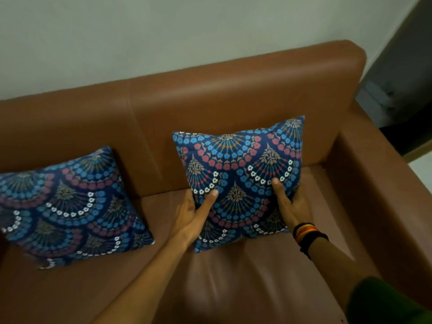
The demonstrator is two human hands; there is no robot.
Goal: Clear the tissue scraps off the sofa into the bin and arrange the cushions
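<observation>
A blue patterned cushion (240,169) stands nearly upright against the backrest of the brown leather sofa (210,99), on the right seat. My left hand (194,216) grips its lower left edge, thumb on the front. My right hand (292,204) grips its lower right edge, thumb on the front too. A second cushion (70,206) with the same pattern leans back on the left seat, untouched. No tissue scraps or bin show in view.
The sofa's right armrest (383,183) runs down the right side. A pale wall (163,31) rises behind the backrest. A dark gap and a strip of floor (420,167) lie beyond the armrest at the far right.
</observation>
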